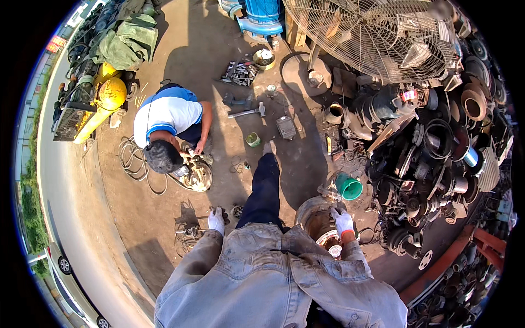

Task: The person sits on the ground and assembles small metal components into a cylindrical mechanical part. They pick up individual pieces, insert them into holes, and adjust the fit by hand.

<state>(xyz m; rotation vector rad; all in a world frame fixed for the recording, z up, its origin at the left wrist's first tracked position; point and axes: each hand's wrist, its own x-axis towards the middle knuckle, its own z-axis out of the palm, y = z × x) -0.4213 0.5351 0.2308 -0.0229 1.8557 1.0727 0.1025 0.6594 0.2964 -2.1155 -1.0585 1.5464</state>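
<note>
My left hand [216, 221], in a white glove with dark, soiled fingertips, hangs low over the ground with its fingers apart. Just right of it is a small round container of dark parts [237, 211]. A tangle of wire and metal [187, 234] lies to its left. On the other side, my right hand [343, 221], gloved the same way, is at the right rim of a large round metal housing [313, 214], fingers spread. Whether it touches the rim I cannot tell. A green bucket [349, 186] stands just beyond that hand.
A crouching co-worker [169, 117] handles a round metal part [196, 176] at left. Ahead lie a hammer [247, 113], a metal block [285, 127] and a small green can [252, 139]. Scrap parts [426, 180] pile up at right, below a big caged fan [377, 38].
</note>
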